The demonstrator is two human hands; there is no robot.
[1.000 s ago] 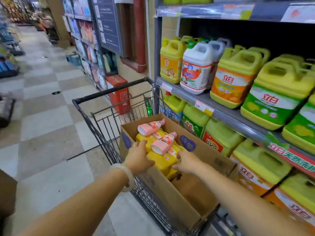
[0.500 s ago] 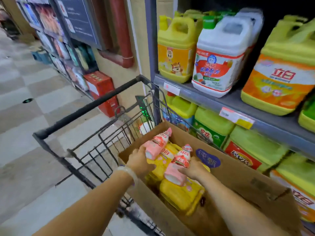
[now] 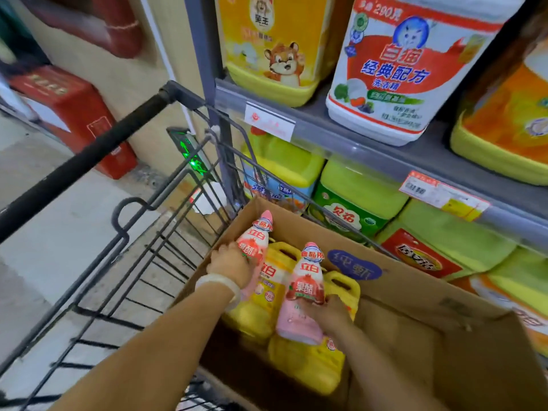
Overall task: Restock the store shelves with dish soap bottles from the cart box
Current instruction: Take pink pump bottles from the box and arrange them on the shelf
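Store shelves (image 3: 370,143) of big soap jugs stand just beside the cart (image 3: 124,241), keeping the carry short. Inside its box (image 3: 444,336), the left hand (image 3: 229,262) and right hand (image 3: 330,312) each grip 1 pink bottle (image 3: 255,247) (image 3: 302,295) by its body, probably to lift 2 together.

Both arms outstretched, each hand (image 3: 231,262) (image 3: 332,314) gripping.

White jug (image 3: 406,69) reads "白猫 经典配方"; pink bottles (image 3: 302,292) read "立白".
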